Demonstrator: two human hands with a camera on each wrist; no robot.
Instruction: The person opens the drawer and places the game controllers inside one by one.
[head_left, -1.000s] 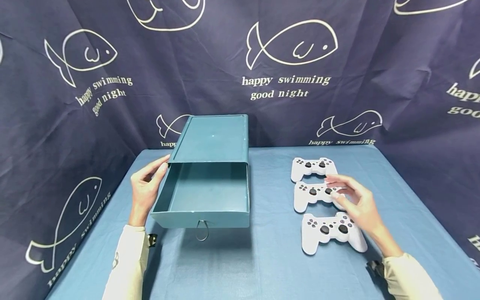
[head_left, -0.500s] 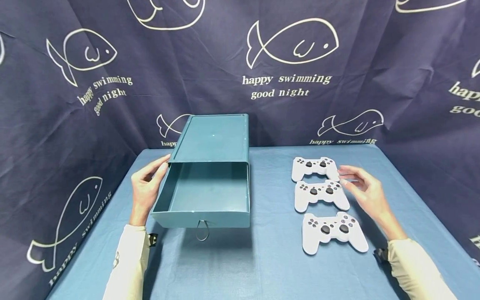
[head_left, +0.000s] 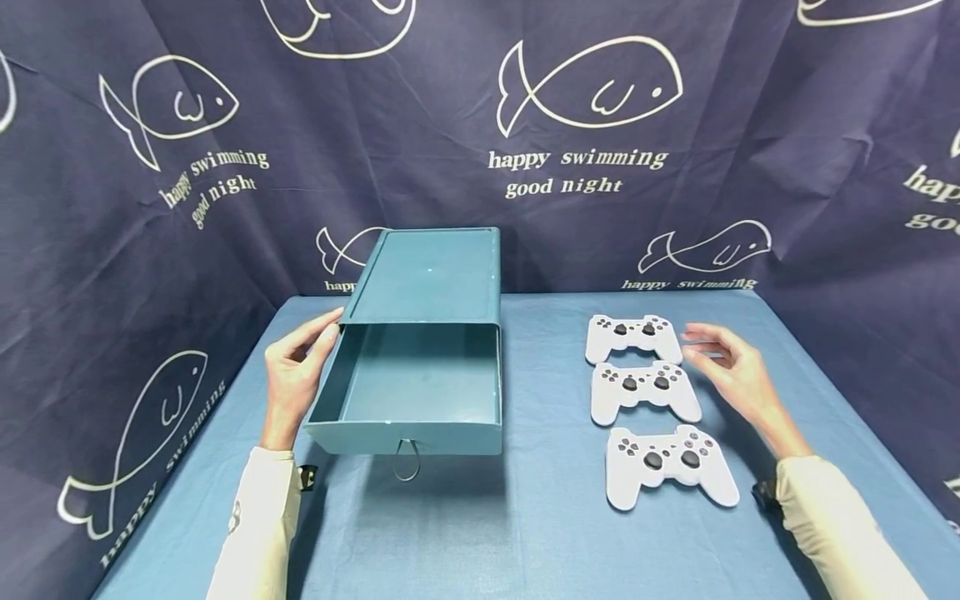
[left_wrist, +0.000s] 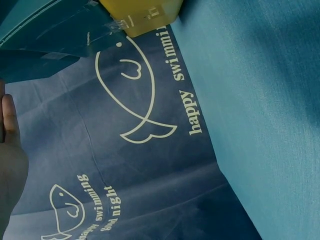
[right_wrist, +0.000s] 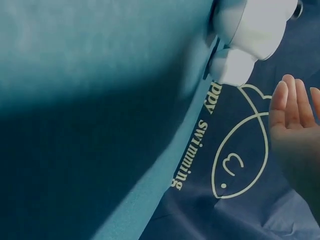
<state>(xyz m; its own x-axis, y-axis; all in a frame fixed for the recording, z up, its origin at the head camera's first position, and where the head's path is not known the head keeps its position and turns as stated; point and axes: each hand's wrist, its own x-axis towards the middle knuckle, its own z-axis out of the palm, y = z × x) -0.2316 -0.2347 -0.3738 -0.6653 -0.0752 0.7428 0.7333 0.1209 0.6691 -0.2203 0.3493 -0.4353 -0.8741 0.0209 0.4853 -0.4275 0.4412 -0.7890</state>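
In the left centre of the head frame, we see the casing (head_left: 427,275) with its drawer (head_left: 450,438) extended toward the viewer, the wire pull (head_left: 408,480) hanging from the front panel. The left wrist view shows a yellow object (left_wrist: 145,15) at its upper edge, between casing and table (head_left: 555,517). We judge that it props the unit, which would account for the shadow below the drawer.

Our left hand (head_left: 292,379) bears on the casing's left front edge, thumb and forefinger apart and extended, not wrapped round it. We take this as bracing: contact there would keep the casing from shifting while leaving the drawer mouth unobstructed.

At right of centre, three controllers lie face up in a column: rear controller (head_left: 633,333), middle controller (head_left: 646,385) and front controller (head_left: 671,460). Rear and middle sit close together; we cannot tell whether they touch. This spacing presumably keeps each within reach.

Our right hand (head_left: 738,379) hovers just beside the rear controller's right grip, fingers relaxed, thumb separated, nothing held.
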